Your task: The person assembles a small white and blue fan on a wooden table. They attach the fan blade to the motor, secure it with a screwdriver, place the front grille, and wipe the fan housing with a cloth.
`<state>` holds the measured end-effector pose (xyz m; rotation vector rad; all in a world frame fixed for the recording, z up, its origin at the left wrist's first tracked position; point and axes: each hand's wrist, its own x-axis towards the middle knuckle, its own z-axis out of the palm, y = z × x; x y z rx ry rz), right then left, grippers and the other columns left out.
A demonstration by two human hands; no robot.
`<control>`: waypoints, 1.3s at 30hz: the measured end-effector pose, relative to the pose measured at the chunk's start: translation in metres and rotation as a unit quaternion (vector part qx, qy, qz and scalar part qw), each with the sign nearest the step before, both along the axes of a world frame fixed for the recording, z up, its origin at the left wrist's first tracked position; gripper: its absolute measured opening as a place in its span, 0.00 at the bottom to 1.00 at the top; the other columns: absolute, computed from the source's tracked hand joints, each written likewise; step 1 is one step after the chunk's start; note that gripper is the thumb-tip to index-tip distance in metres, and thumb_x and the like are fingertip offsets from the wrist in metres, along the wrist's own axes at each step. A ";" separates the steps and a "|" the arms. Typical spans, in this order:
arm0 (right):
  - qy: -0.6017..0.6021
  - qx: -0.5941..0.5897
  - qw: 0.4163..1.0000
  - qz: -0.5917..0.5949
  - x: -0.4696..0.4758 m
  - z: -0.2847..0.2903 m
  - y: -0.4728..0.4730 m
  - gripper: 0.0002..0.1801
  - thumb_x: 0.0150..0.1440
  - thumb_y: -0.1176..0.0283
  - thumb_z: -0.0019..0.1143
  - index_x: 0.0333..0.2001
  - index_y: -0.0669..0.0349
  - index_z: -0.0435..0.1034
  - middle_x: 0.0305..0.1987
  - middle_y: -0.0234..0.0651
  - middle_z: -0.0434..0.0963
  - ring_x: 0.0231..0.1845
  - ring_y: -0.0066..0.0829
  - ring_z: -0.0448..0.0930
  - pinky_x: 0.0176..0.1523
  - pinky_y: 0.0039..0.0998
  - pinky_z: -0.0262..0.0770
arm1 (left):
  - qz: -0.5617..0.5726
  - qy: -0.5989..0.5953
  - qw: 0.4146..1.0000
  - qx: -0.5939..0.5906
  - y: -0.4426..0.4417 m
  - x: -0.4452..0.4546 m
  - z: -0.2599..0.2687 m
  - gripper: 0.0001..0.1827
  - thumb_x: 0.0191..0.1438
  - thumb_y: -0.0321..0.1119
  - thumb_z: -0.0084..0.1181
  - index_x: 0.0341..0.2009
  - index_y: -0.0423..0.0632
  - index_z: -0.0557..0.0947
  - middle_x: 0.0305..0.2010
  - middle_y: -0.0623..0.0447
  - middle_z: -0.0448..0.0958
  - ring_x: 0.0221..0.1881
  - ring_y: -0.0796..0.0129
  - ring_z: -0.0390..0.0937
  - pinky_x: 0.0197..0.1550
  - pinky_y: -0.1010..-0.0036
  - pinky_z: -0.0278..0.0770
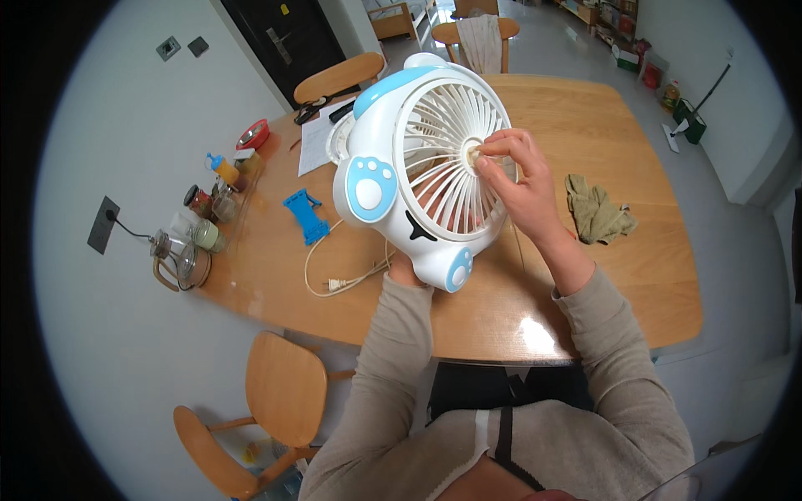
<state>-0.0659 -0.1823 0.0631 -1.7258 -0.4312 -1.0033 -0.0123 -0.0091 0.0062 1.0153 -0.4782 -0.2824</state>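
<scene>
A white and blue animal-shaped electric fan (376, 134) is held tilted above the table, its round white grille (432, 206) facing up towards me. My left hand (406, 270) supports it from below and behind; some of its fingers show through the grille slats, and the rest is hidden. At the grille's centre, the thumb and fingertips of my right hand (525, 170) pinch a small pale piece (473, 154) at the hub. The fingers partly cover that piece. A white ring-shaped part (338, 141) shows behind the fan's left side.
The wooden table (583, 300) carries a blue plastic stand (306, 216), a cream power cord with plug (338, 284), a paper sheet (313, 144), scissors (310, 111) and an olive cloth (598, 210). Jars and a glass kettle (191, 266) line the left edge. A chair (288, 388) stands nearby.
</scene>
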 end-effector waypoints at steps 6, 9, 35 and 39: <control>0.006 -0.036 0.999 0.030 -0.018 -0.002 0.032 0.07 0.48 0.75 0.65 0.33 0.61 0.77 0.39 0.37 0.75 0.43 0.36 0.74 0.48 0.34 0.70 | 0.037 0.077 0.989 -0.117 0.024 -0.057 -0.012 0.30 0.69 0.43 0.38 0.69 0.39 0.57 0.70 0.40 0.61 0.68 0.52 0.64 0.70 0.58 0.65; 0.013 -0.072 0.996 0.050 -0.038 -0.001 0.055 0.06 0.48 0.75 0.65 0.32 0.61 0.77 0.38 0.36 0.74 0.41 0.37 0.74 0.47 0.35 0.70 | 0.050 0.123 0.976 -0.174 0.047 -0.097 -0.025 0.30 0.69 0.43 0.38 0.69 0.39 0.57 0.70 0.40 0.61 0.68 0.52 0.64 0.70 0.58 0.65; 0.118 -0.221 0.959 0.131 -0.065 -0.056 0.109 0.08 0.51 0.70 0.65 0.32 0.62 0.77 0.35 0.39 0.75 0.40 0.41 0.74 0.45 0.38 0.72 | 0.130 0.181 0.948 -0.229 0.113 -0.203 -0.079 0.33 0.68 0.49 0.34 0.69 0.39 0.55 0.71 0.39 0.59 0.69 0.51 0.63 0.71 0.57 0.61; 0.111 -0.220 0.959 0.140 -0.066 -0.060 0.112 0.08 0.51 0.69 0.65 0.32 0.62 0.76 0.35 0.39 0.75 0.40 0.41 0.74 0.45 0.39 0.71 | 0.170 0.208 0.943 -0.198 0.122 -0.206 -0.083 0.31 0.69 0.45 0.34 0.68 0.38 0.58 0.69 0.39 0.62 0.68 0.52 0.64 0.70 0.58 0.62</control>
